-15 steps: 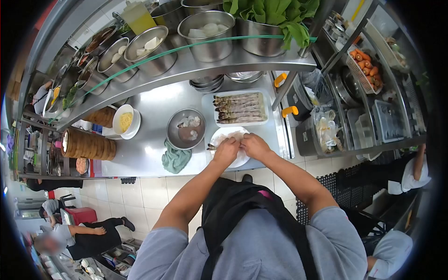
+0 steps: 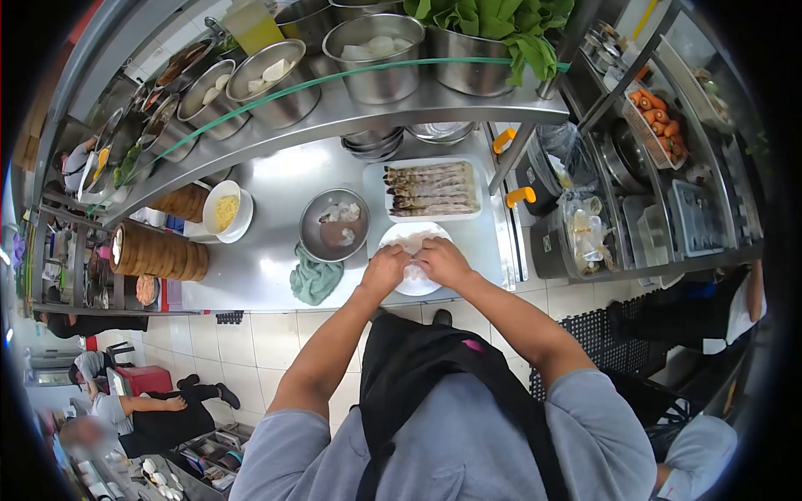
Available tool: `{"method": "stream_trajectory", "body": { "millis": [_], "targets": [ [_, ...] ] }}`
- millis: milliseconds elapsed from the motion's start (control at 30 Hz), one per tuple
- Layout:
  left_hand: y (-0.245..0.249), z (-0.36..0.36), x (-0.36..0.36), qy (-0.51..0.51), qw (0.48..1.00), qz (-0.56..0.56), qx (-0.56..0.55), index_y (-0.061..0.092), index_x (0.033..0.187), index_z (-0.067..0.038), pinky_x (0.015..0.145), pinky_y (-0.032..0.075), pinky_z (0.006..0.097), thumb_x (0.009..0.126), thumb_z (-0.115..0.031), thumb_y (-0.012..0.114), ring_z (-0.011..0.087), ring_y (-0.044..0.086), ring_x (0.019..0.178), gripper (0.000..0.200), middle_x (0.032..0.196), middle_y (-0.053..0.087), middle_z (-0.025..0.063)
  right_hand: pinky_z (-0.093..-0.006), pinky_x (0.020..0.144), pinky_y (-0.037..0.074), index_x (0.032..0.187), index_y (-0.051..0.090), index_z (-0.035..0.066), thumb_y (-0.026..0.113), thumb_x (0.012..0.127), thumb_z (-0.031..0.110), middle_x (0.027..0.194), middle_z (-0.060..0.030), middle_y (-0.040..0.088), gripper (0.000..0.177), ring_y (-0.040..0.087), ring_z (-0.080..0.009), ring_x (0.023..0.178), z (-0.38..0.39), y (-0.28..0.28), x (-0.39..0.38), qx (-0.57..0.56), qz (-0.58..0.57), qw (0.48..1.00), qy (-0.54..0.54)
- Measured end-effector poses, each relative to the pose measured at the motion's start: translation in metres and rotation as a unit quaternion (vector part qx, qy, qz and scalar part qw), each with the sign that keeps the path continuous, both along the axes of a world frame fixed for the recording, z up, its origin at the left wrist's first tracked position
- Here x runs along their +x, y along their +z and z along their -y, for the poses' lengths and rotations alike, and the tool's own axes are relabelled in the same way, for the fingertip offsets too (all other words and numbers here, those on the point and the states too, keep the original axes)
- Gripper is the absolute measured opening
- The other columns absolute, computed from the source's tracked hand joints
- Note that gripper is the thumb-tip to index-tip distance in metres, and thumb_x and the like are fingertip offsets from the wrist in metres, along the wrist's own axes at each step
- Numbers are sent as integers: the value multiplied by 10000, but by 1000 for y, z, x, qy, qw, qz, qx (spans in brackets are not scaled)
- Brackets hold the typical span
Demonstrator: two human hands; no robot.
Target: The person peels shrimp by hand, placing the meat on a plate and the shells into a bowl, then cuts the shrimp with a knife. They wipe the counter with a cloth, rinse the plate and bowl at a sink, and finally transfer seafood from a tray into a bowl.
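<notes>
My left hand (image 2: 386, 269) and my right hand (image 2: 443, 260) meet over a white plate (image 2: 422, 289) at the counter's front edge. Fingers of both are closed and pinched together; what lies between them is too small and covered to make out. Pale, translucent pieces (image 2: 413, 240) rest on the plate around my fingertips. Just behind is a white tray (image 2: 391, 212) with a row of long, straight, dark-ended prawns (image 2: 428, 188). To the left stands a metal bowl (image 2: 306, 236) holding pinkish paste and whitish lumps. A crumpled green cloth (image 2: 315, 278) touches its front.
A white bowl of yellow shreds (image 2: 225, 214) and stacked bamboo steamers (image 2: 159, 250) stand left. Overhead, a steel shelf (image 2: 351, 119) carries metal pots and leafy greens (image 2: 501, 33). Orange-handled fittings (image 2: 520, 197) jut out right. Co-workers are at both sides, one (image 2: 159, 417) at lower left.
Both hands have shifted slightly left over the plate. A dark tip that stuck out left of my left hand no longer shows.
</notes>
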State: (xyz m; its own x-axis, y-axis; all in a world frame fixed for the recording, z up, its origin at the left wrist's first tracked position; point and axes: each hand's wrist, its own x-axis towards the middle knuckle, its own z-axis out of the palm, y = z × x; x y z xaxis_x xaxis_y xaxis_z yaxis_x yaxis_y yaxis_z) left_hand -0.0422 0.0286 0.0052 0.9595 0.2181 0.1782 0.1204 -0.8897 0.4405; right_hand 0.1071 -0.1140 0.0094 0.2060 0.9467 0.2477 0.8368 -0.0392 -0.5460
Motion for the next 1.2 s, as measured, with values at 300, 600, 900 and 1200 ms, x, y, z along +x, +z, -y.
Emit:
{"method": "stream_trajectory", "body": {
  "millis": [300, 600, 900, 1200],
  "targets": [
    [29, -16, -16, -1, 992, -57, 110, 688, 911, -63, 843, 479, 444, 785, -119, 685, 317, 617, 923, 138, 892, 649, 110, -419, 822, 480, 916, 723, 81, 698, 736, 141, 946, -86, 654, 192, 613, -286, 971, 21, 24, 19, -89, 108, 990, -25],
    [121, -54, 50, 28, 994, 32, 96, 721, 946, -91, 806, 480, 455, 842, -142, 680, 311, 628, 918, 122, 900, 668, 89, -441, 793, 467, 905, 646, 74, 679, 756, 92, 868, -104, 657, 154, 634, -305, 883, -7, 106, 99, 87, 82, 990, -82],
    [86, -89, 140, 42, 988, 53, 137, 718, 990, -153, 878, 435, 435, 810, -113, 689, 277, 604, 990, 187, 929, 687, 45, -438, 811, 472, 870, 630, 92, 696, 761, 86, 849, -63, 648, 127, 638, -288, 905, -48, 97, 177, 2, 150, 984, -95],
    [79, -94, 117, 52, 988, 68, 130, 738, 983, -152, 864, 427, 406, 762, -53, 658, 247, 591, 998, 255, 1004, 665, 29, -432, 865, 508, 993, 717, 88, 677, 760, 45, 1000, -85, 613, 240, 611, -322, 978, -34, 87, 159, 25, 140, 980, -138]
  ]
}}
